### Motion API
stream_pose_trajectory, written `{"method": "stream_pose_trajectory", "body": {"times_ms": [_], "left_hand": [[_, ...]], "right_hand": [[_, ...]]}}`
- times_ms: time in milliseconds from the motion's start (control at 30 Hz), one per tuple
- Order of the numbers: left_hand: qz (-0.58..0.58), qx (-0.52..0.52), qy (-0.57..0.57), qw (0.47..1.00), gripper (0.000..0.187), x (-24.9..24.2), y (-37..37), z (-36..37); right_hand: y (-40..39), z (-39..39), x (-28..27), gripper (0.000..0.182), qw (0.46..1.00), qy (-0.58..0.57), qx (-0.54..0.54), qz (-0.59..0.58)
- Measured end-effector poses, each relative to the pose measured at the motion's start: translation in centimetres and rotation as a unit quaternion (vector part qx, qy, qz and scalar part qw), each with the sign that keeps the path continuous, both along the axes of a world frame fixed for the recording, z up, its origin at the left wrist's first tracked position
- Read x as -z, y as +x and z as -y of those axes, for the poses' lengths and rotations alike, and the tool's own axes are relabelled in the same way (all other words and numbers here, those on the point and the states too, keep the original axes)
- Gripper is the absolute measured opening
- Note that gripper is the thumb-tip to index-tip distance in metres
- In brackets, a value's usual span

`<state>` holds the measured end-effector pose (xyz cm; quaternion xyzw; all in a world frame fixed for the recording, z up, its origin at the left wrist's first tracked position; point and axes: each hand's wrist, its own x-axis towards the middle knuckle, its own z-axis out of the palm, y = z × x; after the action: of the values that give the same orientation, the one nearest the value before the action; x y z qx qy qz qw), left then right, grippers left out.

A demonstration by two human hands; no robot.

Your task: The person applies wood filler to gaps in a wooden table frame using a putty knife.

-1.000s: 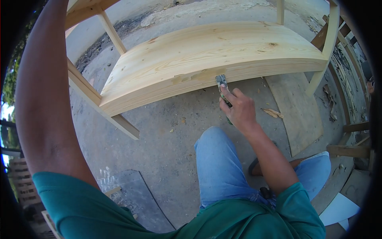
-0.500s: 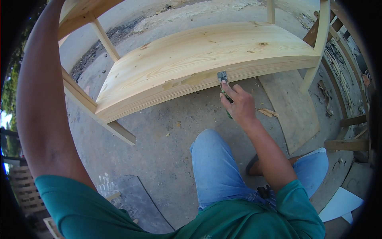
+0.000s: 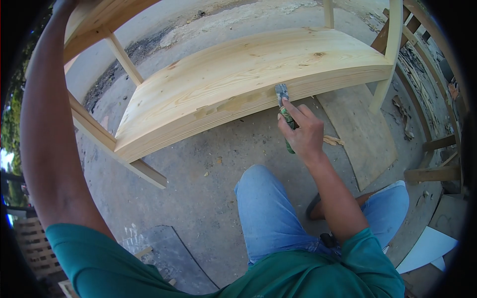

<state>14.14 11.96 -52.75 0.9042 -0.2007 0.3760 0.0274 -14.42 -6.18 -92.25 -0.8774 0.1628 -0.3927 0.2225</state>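
Observation:
My right hand [image 3: 307,130] is closed around the green handle of a putty knife [image 3: 282,94]. Its flat grey blade points up and touches, or nearly touches, the front edge of a pale wooden shelf board [image 3: 238,62]. Left of the blade, a darker yellowish smear [image 3: 231,104] runs along that edge. My left arm [image 3: 47,124] reaches up past the left side of the wooden frame. Only a sliver of my left hand [image 3: 68,4] shows at the top border, beside an upper board [image 3: 99,25], and its fingers are hidden.
Slim wooden legs [image 3: 149,174] support the shelf on a concrete floor. A plywood sheet [image 3: 360,139] lies under its right end. A dark grey sheet [image 3: 171,253] is at lower left, white pieces [image 3: 427,251] at lower right. Timber framing [image 3: 432,174] stands at right.
My right hand and the putty knife have tilted slightly, showing more of the blade and green handle. The whole view has shifted a little, moving the shelf left and up.

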Motion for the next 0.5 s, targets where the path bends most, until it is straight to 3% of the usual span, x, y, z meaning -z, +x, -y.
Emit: {"method": "stream_pose_trajectory", "body": {"times_ms": [133, 233, 333, 500], "left_hand": [[0.011, 0.002, 0.038, 0.999, 0.065, 0.2, -1.5, 0.0], [0.015, 0.015, 0.047, 0.999, 0.070, 0.4, -0.8, -0.5], [0.002, 0.022, 0.021, 1.000, 0.074, -0.1, 0.4, -0.4], [0.017, 0.056, -0.010, 0.998, 0.081, 0.1, 0.9, -0.8]], "right_hand": [[-0.2, -0.9, 1.2, 0.039, 0.999, 0.011, -0.031, -0.027], [-1.5, -0.8, 0.7, 0.040, 0.979, 0.198, -0.028, -0.025], [-0.2, 1.2, -0.7, 0.042, 0.926, 0.360, 0.075, 0.087], [3.0, -3.9, -0.2, 0.047, 0.885, 0.445, 0.031, 0.132]]}}
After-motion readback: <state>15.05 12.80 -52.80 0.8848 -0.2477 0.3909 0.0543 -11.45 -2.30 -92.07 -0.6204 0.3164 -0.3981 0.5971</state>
